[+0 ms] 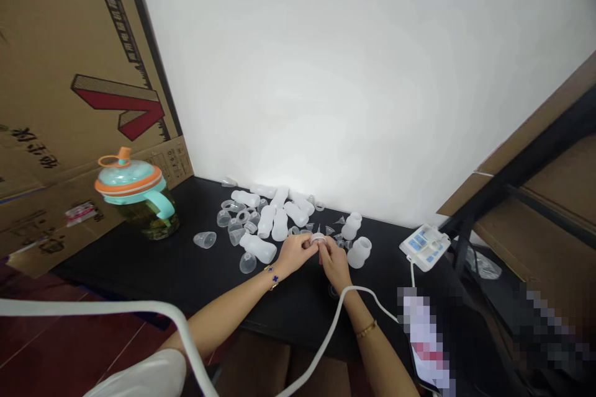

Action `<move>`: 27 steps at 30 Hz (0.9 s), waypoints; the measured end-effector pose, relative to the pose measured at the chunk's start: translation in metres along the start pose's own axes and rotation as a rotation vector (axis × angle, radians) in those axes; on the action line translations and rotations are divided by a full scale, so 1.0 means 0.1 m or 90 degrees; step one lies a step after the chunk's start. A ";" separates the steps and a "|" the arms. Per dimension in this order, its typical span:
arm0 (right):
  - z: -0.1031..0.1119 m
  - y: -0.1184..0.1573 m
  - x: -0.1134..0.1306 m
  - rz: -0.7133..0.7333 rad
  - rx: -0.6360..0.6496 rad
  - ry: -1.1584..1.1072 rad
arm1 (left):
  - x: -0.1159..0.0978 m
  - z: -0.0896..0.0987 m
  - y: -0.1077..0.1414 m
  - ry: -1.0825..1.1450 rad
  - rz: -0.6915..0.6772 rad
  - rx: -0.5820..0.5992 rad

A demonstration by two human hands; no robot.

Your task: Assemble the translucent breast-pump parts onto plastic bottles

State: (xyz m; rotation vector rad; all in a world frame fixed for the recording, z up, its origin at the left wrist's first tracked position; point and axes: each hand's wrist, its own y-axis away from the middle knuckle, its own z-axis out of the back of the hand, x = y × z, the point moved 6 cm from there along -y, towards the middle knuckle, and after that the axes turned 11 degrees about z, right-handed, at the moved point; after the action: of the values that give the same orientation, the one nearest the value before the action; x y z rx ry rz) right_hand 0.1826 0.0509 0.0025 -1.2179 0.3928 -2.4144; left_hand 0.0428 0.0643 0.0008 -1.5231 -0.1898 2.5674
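Observation:
My left hand point(294, 252) and my right hand point(334, 262) meet over the black tabletop. Between their closed fingers is a small whitish collar ring point(318, 237) with a pointed clear nipple standing up from it. To the left lie several translucent white feeding bottles point(261, 249), mostly on their sides. Clear dome caps point(248, 263) and loose rings point(243, 216) are scattered among them. Two bottles stand at the right, the nearer bottle point(359, 252) close to my right hand. Small clear nipples point(329, 230) lie just beyond my fingers.
A teal and orange lidded jug point(135, 192) stands at the left before a large cardboard box point(69, 74). A white power strip point(424, 247) and a phone point(431, 360) lie at the right. A white cable point(326, 347) crosses in front of my right forearm.

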 end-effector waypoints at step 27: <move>-0.01 0.01 0.02 0.009 0.007 -0.001 | -0.01 0.01 0.01 0.017 0.019 0.008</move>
State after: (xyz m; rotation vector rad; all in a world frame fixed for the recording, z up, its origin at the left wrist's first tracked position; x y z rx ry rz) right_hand 0.1809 0.0491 0.0034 -1.2076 0.3866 -2.4010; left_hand 0.0425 0.0630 0.0014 -1.5662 -0.1487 2.5658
